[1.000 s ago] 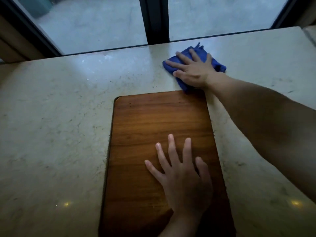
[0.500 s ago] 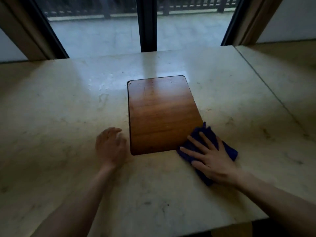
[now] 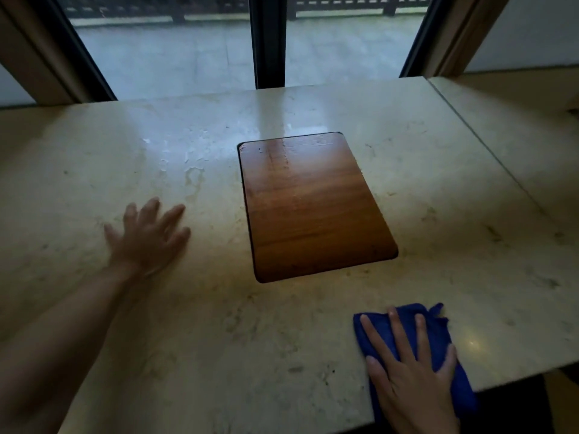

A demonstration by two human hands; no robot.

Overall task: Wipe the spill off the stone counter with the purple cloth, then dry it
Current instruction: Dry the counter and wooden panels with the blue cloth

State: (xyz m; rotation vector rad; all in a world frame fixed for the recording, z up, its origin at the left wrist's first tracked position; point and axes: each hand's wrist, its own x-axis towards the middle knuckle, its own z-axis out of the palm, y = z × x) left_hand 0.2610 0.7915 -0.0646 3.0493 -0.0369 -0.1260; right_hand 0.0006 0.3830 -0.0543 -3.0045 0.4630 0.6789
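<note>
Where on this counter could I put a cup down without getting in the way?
The stone counter lies bare right of the wooden board, and along the window edge behind it. The near side is busier: the left hand rests flat left of the board, and the right hand presses the purple cloth at the front edge.

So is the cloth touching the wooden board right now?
Apart. The head view shows the purple cloth under the right hand near the counter's front edge, with bare stone counter between it and the wooden board.
</note>
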